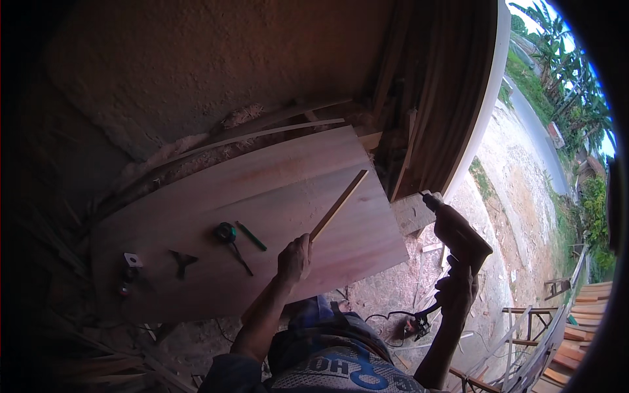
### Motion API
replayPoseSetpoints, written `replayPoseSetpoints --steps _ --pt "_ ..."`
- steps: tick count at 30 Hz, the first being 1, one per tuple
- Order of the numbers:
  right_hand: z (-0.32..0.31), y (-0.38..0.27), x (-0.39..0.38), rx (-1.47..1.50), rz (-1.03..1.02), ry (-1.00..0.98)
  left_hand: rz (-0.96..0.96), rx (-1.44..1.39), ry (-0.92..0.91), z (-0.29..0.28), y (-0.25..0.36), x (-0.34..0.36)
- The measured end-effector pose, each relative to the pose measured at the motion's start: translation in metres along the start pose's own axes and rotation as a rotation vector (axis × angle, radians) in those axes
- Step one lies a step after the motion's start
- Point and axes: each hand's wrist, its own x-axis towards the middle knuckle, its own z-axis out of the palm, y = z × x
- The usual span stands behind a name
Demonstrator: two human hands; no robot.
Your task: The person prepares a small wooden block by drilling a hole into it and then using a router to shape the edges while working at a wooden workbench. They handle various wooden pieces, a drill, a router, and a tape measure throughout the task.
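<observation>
My left hand (294,259) is closed round the near end of a thin wooden strip (339,205), which slants up and away to the right over a broad wooden board (370,229). Off the board's right side, my right hand (457,288) grips the handle of a power drill (458,232). Its chuck and a thin bit point up and left. Left of my left hand, a tape measure (226,232) lies on the board beside a green pencil (251,236). Further left are a dark Y-shaped piece (182,262) and a small object with a white holed plate (133,260).
Long dark planks (436,98) stand upright at the far right of the board. Wood scraps and shavings lie along the wall (216,65). A black cable (386,316) and a red-black object (417,325) are low by my right forearm. Stacked timber (570,347) sits at lower right.
</observation>
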Motion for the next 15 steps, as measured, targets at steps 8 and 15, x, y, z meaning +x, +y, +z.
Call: replayPoseSetpoints --steps 8,15 --pt "0.06 0.078 0.029 0.345 0.278 -0.242 -0.498 -0.915 -0.155 -0.054 -0.075 -0.064" --pt "0.147 0.158 0.008 0.935 0.429 -0.465 -0.678 -1.253 -0.134 -0.089 -0.138 -0.096"
